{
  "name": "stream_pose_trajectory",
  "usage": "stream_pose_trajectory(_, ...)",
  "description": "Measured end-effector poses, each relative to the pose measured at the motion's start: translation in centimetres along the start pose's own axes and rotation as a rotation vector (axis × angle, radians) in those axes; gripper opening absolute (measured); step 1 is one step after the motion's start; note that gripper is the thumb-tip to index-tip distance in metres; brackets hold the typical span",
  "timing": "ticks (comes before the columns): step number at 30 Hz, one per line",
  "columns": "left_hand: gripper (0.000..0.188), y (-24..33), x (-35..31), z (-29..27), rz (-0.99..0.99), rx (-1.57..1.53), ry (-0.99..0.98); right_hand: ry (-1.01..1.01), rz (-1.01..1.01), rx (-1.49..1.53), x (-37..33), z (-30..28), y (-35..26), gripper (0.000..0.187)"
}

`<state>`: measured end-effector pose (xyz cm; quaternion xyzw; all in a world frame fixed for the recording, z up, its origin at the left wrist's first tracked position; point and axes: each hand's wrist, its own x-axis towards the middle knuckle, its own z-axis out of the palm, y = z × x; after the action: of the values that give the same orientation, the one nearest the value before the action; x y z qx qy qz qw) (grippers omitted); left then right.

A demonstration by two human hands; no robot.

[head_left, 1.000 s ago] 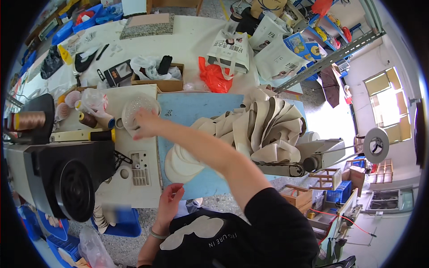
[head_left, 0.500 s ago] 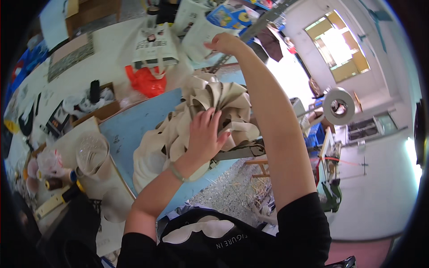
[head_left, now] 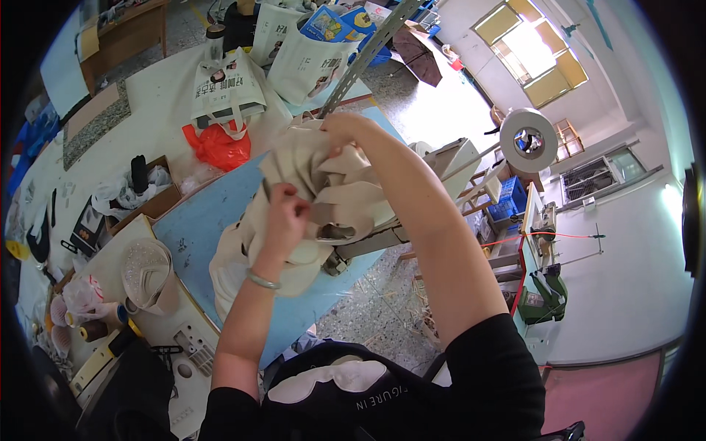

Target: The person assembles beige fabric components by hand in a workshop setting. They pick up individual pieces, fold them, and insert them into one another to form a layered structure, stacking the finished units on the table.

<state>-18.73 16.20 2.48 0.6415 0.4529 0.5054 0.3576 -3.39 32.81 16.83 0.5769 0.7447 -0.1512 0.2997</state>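
A heap of beige fabric pieces [head_left: 294, 162], long and folded over one another, lies on the blue tabletop [head_left: 193, 220] in front of me. At the heap's far side my right hand [head_left: 346, 131] is closed on a fold, its fingertips partly hidden. My left hand [head_left: 283, 220], with a bangle at the wrist, is at the heap's left side; its fingers are curled in against the fabric and slightly blurred. A narrow grey machine arm [head_left: 371, 241] pokes out from under the fabric on the right.
A red plastic bag [head_left: 220, 149] and white tote bags [head_left: 228, 92] stand beyond the heap. To the left are a cardboard box [head_left: 163, 192] of plastic-wrapped items, a roll of pale sheet material [head_left: 147, 272] and thread spools [head_left: 94, 329]. A slanted metal post [head_left: 360, 66] and a ring-shaped lamp [head_left: 528, 140] rise at right.
My right hand has come down from beside the tote bags to the far side of the fabric. My left hand has shifted left and curled. The fabric's folds have moved; the view has shifted.
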Motion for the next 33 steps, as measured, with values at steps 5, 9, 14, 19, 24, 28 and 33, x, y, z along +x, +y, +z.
stream_pose_trajectory(5, 0.012, 3.2, -3.5, -10.8, -0.096, -0.053, 0.174, 0.146, -0.411, -0.227, -5.0, -5.0, -9.7, 0.059)
stream_pose_trajectory(9, 0.017, 6.7, -11.2, -18.8, 0.087, 0.047, 0.18, 0.096, -0.725, -0.171, -16.9, -5.6, -16.6, 0.054)
stream_pose_trajectory(14, 0.018, 9.5, -21.7, -22.2, -0.129, 0.109, 0.001, 0.086, -0.884, 0.166, -24.9, 5.7, -19.4, 0.06)
stream_pose_trajectory(19, 0.01, 10.7, -27.2, -20.4, -0.292, 0.27, -0.071, 0.132, -0.808, 0.466, -22.2, 16.1, -20.9, 0.061)
stream_pose_trajectory(24, 0.011, 11.1, -31.1, -18.3, -0.497, 0.202, 0.12, -0.02, -0.785, 0.754, -23.1, 19.0, -22.2, 0.059)
stream_pose_trajectory(28, 0.018, 7.9, -32.5, -17.1, -0.414, 0.436, 0.2, -0.096, -0.989, 0.919, -23.0, 20.1, -22.1, 0.048)
stream_pose_trajectory(33, 0.022, 6.9, -32.1, -16.2, -0.333, 0.586, 0.196, 0.205, -0.742, 1.359, -11.9, 12.0, -17.2, 0.023)
